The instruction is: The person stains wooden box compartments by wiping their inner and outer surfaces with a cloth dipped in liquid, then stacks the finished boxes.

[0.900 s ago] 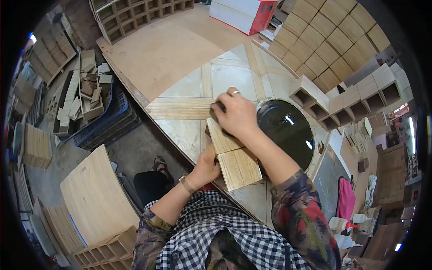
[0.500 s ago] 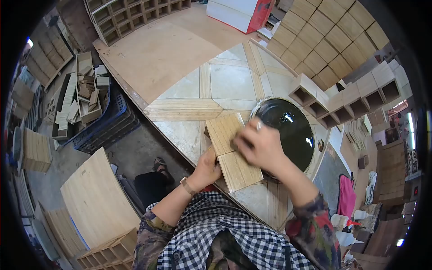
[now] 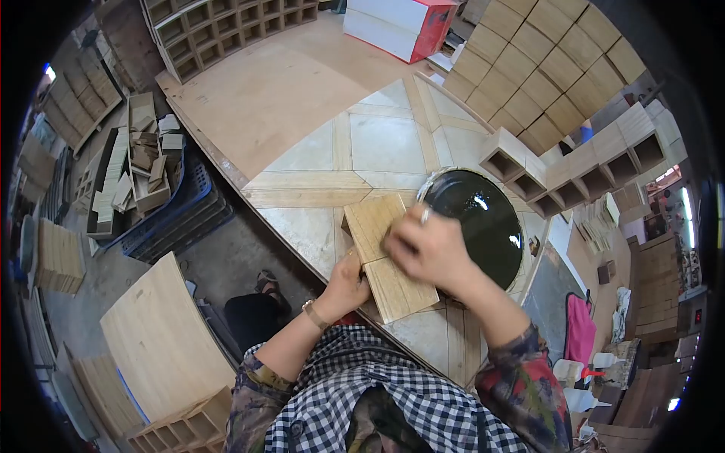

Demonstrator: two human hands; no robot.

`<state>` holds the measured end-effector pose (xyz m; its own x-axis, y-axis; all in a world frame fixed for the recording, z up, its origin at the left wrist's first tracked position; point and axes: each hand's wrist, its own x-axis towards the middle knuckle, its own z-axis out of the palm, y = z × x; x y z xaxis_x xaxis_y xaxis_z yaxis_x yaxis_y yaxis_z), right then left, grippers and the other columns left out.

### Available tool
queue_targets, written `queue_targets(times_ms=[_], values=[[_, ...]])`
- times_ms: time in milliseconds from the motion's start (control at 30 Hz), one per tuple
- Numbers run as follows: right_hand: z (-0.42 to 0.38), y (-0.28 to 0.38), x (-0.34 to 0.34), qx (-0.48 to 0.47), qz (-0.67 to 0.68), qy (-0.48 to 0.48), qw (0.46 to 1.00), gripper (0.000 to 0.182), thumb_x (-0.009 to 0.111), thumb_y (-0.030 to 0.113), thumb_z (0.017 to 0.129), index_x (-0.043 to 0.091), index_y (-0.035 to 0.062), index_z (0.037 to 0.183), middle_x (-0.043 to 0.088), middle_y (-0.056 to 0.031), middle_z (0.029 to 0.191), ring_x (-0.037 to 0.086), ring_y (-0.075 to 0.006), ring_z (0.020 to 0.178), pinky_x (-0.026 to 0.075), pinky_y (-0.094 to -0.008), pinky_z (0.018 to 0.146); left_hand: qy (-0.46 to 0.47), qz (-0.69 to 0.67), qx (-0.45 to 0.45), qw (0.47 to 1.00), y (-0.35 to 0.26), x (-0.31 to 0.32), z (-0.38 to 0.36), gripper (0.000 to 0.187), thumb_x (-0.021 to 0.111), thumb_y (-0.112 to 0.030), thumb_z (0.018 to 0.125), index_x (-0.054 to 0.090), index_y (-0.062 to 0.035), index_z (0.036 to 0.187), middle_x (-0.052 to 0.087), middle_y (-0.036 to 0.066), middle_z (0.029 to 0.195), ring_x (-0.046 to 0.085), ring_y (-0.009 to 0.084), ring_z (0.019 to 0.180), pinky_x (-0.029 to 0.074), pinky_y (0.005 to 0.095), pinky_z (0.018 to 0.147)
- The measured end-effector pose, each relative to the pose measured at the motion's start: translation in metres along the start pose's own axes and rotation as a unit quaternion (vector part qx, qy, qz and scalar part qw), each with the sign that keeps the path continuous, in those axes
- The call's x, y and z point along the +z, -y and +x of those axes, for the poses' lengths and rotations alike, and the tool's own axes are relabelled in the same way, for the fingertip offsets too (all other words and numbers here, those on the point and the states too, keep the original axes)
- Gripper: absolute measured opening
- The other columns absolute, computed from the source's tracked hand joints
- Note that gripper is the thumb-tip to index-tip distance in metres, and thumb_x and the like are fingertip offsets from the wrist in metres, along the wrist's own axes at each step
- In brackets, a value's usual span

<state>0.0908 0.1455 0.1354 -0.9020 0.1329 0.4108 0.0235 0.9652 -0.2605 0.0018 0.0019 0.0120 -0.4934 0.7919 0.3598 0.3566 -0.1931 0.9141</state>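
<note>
A wooden box [image 3: 396, 283] with a pale, grained top is tilted in front of me, over the edge of a tile-patterned tabletop [image 3: 298, 226]. My left hand [image 3: 349, 283] grips its near left side, the fingers partly hidden under it. My right hand [image 3: 427, 245] is closed, with curled fingertips against the box's upper face near the seam across it. Whatever those fingers may hold is hidden and slightly blurred. Just right of the box stands a round basin [image 3: 483, 226] of dark, shiny liquid, partly behind my right hand and forearm.
Small open wooden boxes [image 3: 596, 166] line the right side, with stacked wooden blocks [image 3: 540, 68] behind. A cubby rack [image 3: 226, 34] and a red-and-white carton [image 3: 396, 29] are at the back. A blue crate [image 3: 170, 208] of offcuts stands left; glue bottles [image 3: 581, 396] lie lower right.
My right hand has shifted slightly left and down over the box top. My left hand keeps its grip, and the view has moved a little.
</note>
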Motion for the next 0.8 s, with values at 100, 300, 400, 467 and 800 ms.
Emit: queue_targets(times_ms=[100,300,400,467,800], values=[[0.035,-0.018,0.029,0.055,-0.019,-0.07,0.996,0.015,0.067,0.022,0.078,0.062,0.0077,0.076,0.058,-0.0123,0.084,0.063,-0.0307,0.064,0.05,-0.0416,0.055,-0.008,0.008,0.002,1.0,0.003,0.001,-0.002,0.046,0.049,0.011,0.074,0.049,0.0017,0.119,0.059,0.025,0.108,0.057,0.0435,0.104,0.049,0.042,0.086],[0.008,0.031,0.016,-0.064,0.051,0.042,0.996,0.015,0.073,0.021,0.076,0.063,0.0092,0.078,0.058,-0.0063,0.083,0.062,-0.0263,0.063,0.049,-0.0366,0.053,0.011,-0.064,-0.016,0.998,-0.004,-0.001,-0.003,0.048,0.052,0.009,0.075,0.049,0.002,0.122,0.059,0.024,0.112,0.058,0.04,0.107,0.048,0.0399,0.089],[-0.02,0.026,-0.006,-0.046,0.072,0.074,0.994,0.015,0.074,0.02,0.074,0.065,0.0099,0.078,0.057,-0.0055,0.082,0.061,-0.0249,0.061,0.049,-0.0355,0.052,0.013,-0.077,-0.029,0.997,-0.019,-0.002,0.001,0.05,0.055,0.009,0.076,0.049,0.0014,0.125,0.059,0.019,0.119,0.058,0.0311,0.113,0.047,0.0369,0.094],[-0.025,0.02,-0.011,-0.027,0.079,0.065,0.994,0.015,0.075,0.02,0.073,0.065,0.0103,0.079,0.056,-0.0053,0.081,0.061,-0.0241,0.06,0.049,-0.035,0.051,0.015,-0.007,-0.014,1.0,-0.005,-0.001,0.0,0.052,0.055,0.01,0.076,0.049,0.0004,0.127,0.059,0.016,0.121,0.057,0.0277,0.114,0.046,0.0361,0.095],[-0.061,0.073,-0.003,-0.066,0.075,0.018,0.995,0.015,0.073,0.019,0.073,0.062,0.0096,0.074,0.057,-0.0055,0.079,0.061,-0.0242,0.06,0.048,-0.0354,0.05,-0.002,-0.084,-0.051,0.995,0.004,0.003,-0.004,0.049,0.053,0.009,0.079,0.046,0.0007,0.127,0.061,0.018,0.115,0.061,0.0282,0.107,0.049,0.037,0.091]])
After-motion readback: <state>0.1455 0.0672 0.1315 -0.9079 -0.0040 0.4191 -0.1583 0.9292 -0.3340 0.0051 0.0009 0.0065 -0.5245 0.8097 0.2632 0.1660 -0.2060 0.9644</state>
